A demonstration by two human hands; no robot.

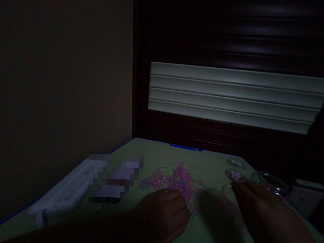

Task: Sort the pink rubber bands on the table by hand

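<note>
I see thin pink-and-blue pieces (181, 176) still loose, some pink in a round clear tub (235, 175). Left hand (172, 211) curled, grip unclear; right hand (267, 212) seemingly grasping a clear rounded container (227, 199).

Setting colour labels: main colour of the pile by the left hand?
The pile looks mostly pink; head view.

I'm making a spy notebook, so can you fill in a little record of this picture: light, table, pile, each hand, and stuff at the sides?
Light: dim
Table: pale top, blue edge
Pile: thin pieces, mostly pink, spread mid-table
Left hand: curled, at the pile's near side; grip hidden
Right hand: at a clear curved rim; grip unclear
Right side: clear round container
Left side: white flat object
</note>
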